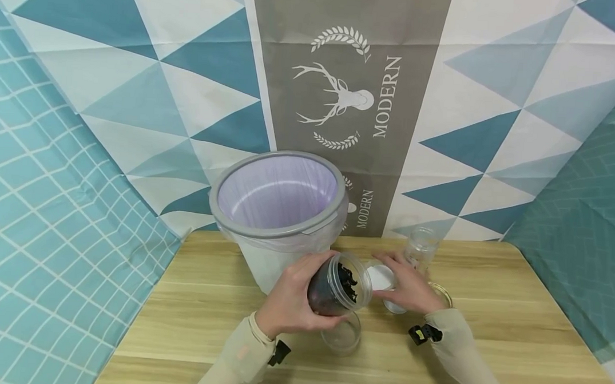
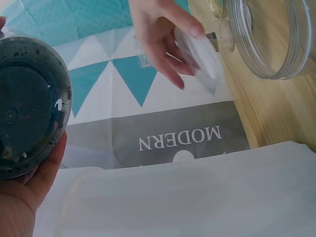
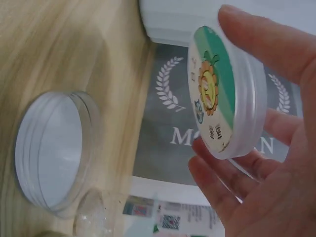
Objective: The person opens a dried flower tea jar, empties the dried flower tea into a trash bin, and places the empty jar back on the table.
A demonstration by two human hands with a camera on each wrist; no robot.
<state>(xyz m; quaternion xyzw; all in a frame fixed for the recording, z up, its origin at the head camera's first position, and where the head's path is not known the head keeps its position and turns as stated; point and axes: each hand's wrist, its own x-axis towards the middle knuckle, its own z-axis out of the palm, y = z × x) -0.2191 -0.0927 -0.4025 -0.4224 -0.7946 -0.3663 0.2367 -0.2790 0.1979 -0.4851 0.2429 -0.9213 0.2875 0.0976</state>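
Observation:
My left hand grips a clear jar with dark, shrivelled pieces inside. The jar is tilted, its uncovered mouth facing right in the head view; its base fills the left side of the left wrist view. My right hand pinches a round white lid by its edge, beside the jar's mouth but apart from it. On the lid is a green and white label with a cartoon sunflower. A clear round container stands on the table below the held jar.
A white bin with a grey rim and pale liner stands behind my left hand. Beyond my right hand is a clear jar with a printed label. A gold-rimmed round item lies by my right wrist. Patterned cloth surrounds the wooden table.

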